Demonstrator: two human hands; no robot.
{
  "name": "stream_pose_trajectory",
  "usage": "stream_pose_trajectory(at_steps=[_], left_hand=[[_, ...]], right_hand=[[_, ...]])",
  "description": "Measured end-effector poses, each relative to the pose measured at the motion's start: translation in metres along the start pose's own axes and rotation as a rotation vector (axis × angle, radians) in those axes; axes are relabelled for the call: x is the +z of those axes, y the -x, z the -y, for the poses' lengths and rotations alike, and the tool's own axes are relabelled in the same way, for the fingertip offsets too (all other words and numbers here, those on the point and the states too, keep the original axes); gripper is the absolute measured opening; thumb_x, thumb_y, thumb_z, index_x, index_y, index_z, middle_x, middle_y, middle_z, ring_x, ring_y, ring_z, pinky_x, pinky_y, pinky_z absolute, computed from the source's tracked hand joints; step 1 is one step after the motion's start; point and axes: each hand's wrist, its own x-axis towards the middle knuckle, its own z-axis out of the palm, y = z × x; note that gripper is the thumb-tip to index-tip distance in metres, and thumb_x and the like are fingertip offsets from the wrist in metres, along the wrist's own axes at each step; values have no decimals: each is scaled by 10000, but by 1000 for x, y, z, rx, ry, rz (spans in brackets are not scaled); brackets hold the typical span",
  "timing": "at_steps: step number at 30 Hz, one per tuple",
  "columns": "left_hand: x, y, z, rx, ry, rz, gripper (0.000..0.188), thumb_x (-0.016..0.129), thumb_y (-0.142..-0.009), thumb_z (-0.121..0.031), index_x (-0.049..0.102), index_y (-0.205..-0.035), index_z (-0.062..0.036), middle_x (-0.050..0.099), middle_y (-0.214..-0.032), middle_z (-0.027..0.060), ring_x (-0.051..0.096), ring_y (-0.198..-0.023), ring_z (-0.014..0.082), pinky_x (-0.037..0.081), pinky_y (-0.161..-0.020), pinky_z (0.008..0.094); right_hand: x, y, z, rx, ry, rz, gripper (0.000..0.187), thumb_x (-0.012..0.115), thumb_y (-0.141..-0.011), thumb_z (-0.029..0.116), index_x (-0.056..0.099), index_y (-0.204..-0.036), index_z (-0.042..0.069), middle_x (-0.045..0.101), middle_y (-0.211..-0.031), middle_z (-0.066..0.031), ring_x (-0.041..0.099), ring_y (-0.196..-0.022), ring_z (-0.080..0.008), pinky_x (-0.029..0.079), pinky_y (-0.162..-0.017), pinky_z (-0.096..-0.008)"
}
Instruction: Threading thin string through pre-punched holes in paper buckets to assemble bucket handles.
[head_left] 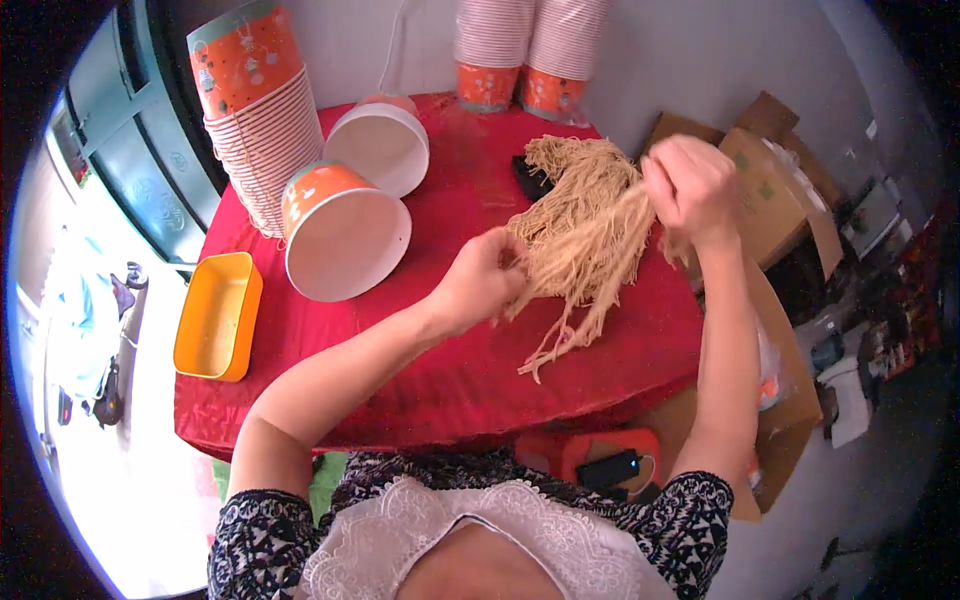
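A heap of beige, crinkled string-like strands (580, 195) lies on the right part of the red-covered table (470, 380); I cannot tell what they are made of. My right hand (692, 190) is raised in a fist at the heap's right side, gripping a bunch of strands stretched across toward the left. At the heap's left edge, my left hand (475, 280) curls its fingers round the other side of that bunch. Loose ends hang between the hands toward the table's front. A dark object (530, 178) shows partly behind the heap.
Two white-lined orange paper buckets (350, 245) lie tipped on the left, beside a tall bucket stack (255, 130). A yellow plastic box (218, 318) sits at the left edge. Wrapped bucket stacks (490, 50) stand at the back. Cardboard boxes (770, 195) crowd the right side.
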Motion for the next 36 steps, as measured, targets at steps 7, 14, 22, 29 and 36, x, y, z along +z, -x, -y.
stream_pose_trajectory(at_steps=[7,14,22,29,36], left_hand=[[2,-32,43,62,-127,-272,236,615,-834,-44,565,-1053,30,605,-932,94,560,-867,143,480,-779,295],[-16,-24,52,172,-354,-351,175,575,-763,-34,642,-895,59,664,-796,162,637,-717,238,511,-674,345],[32,-10,51,159,-470,-10,223,631,-810,-199,678,-822,19,633,-753,246,647,-725,376,510,-691,434],[55,-19,64,257,-806,-106,215,610,-816,-208,626,-820,7,639,-751,222,640,-749,393,525,-682,467],[73,-33,69,215,-1009,-166,169,601,-773,-143,570,-797,22,639,-749,229,660,-696,366,535,-603,452]], right_hand=[[56,38,-24,384,282,324,335,649,-841,221,612,-1103,16,487,-1276,-184,471,-1186,-362,390,-989,-441],[77,74,20,456,-77,307,253,577,-866,147,628,-1079,21,544,-1235,-169,508,-1155,-333,389,-985,-427],[111,87,47,529,-202,433,426,544,-909,342,596,-1233,70,456,-1363,-206,375,-1304,-364,290,-1084,-448],[128,102,58,596,-156,470,482,494,-925,433,596,-1238,81,429,-1400,-183,306,-1356,-348,242,-1090,-488],[134,103,63,616,-159,412,463,533,-903,427,602,-1213,90,442,-1383,-184,334,-1331,-369,237,-1090,-511]])
